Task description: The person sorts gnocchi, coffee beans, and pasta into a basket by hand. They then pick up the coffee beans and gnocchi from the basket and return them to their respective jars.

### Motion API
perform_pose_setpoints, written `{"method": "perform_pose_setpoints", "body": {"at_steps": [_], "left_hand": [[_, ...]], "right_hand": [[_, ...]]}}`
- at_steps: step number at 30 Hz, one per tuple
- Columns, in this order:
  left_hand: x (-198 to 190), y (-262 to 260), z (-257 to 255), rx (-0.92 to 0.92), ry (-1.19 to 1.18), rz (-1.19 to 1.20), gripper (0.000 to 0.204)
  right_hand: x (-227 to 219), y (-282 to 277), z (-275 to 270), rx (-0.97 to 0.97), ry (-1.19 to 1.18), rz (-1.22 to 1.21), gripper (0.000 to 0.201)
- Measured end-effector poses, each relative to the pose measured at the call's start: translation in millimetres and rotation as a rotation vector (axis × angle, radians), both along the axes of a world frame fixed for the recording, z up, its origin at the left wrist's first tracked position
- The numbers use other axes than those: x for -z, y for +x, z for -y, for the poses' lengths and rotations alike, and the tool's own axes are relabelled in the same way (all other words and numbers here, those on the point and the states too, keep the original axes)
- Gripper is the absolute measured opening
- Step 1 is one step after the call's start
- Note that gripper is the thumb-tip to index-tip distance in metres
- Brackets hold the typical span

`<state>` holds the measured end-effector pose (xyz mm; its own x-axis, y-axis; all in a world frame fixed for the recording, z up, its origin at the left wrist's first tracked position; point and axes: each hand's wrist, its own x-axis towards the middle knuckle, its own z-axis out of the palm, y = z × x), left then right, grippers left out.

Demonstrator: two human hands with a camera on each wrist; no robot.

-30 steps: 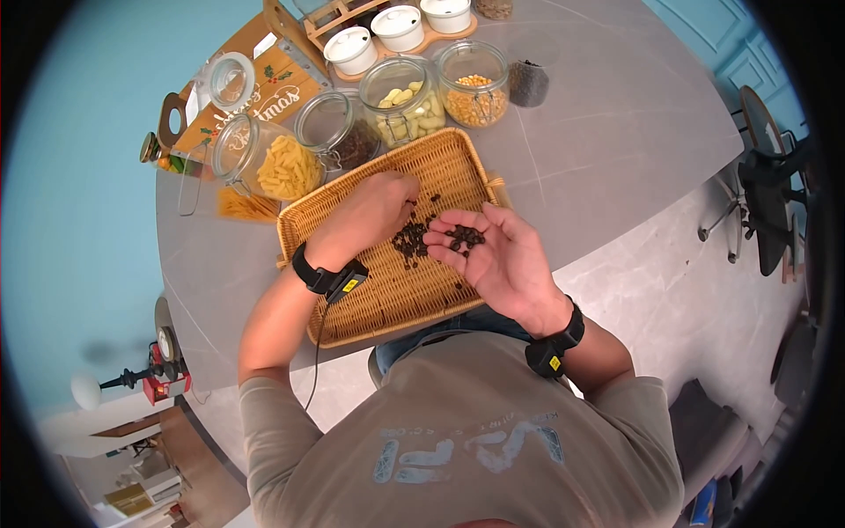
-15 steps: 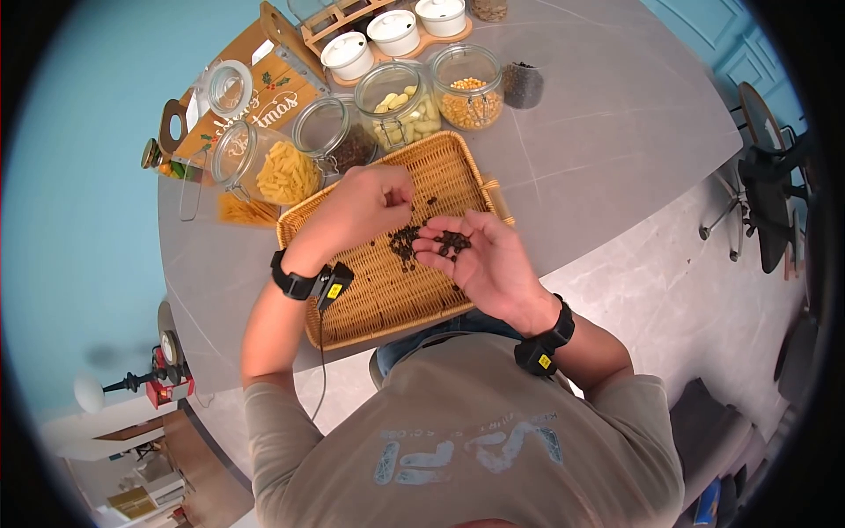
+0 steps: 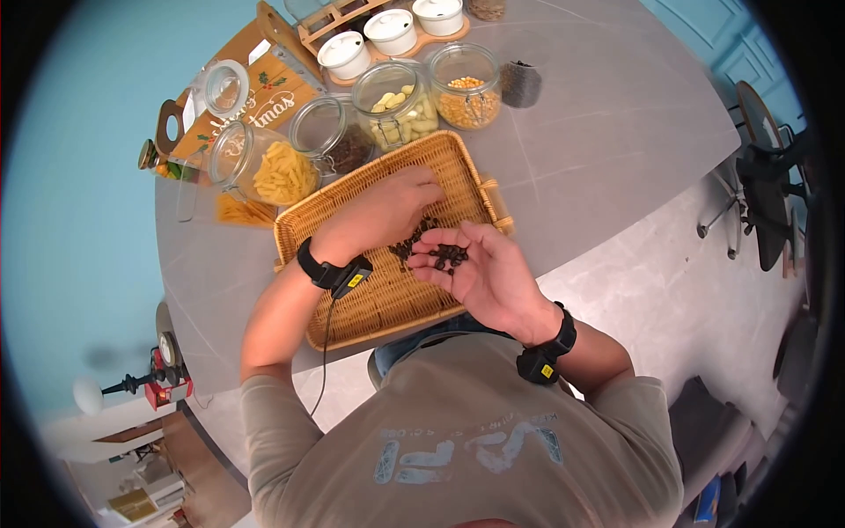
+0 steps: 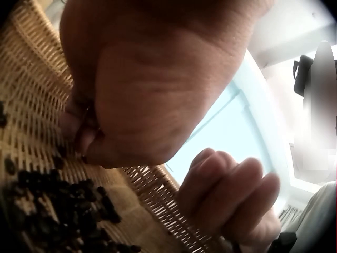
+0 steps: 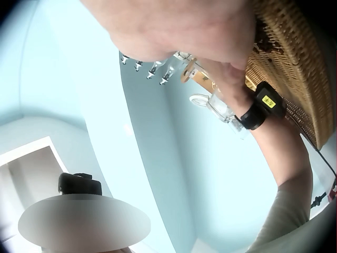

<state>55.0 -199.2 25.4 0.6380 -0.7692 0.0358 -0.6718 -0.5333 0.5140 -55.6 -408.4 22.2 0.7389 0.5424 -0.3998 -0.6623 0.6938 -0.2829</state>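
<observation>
A rectangular wicker tray stands before the person, with a scatter of dark coffee beans on its floor. My left hand reaches into the tray, fingers curled and fingertips down at the weave near some loose beans, as the left wrist view shows. I cannot tell whether a bean is between those fingertips. Beside it, over the tray's right part, my right hand is held palm up and lightly cupped. A small heap of coffee beans lies on its fingers. In the right wrist view the beans on the palm are hidden.
Along the tray's far side stand glass jars of pasta, dark beans, pale pieces and corn kernels. Behind them are white lidded pots and a wooden crate. Grey tabletop extends right.
My left hand drew back from the right palm, then went forward and right, down to the tray floor. The right hand shifted slightly left and nearer the body, still carrying its beans.
</observation>
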Motion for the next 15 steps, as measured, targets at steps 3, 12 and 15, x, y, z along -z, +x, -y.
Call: {"method": "perform_pose_setpoints", "body": {"at_steps": [3,12,15], "left_hand": [[5,0,-1,0.050,0.013,0.037,0.028],[-6,-16,-24,0.005,0.074,-0.028,0.033],[-2,-14,-24,0.007,0.091,0.003,0.029]], "right_hand": [[1,-1,2,0.006,0.017,0.018,0.047],[-2,4,7,0.020,0.019,0.039,0.048],[-3,9,11,0.046,0.018,0.049,0.049]]}}
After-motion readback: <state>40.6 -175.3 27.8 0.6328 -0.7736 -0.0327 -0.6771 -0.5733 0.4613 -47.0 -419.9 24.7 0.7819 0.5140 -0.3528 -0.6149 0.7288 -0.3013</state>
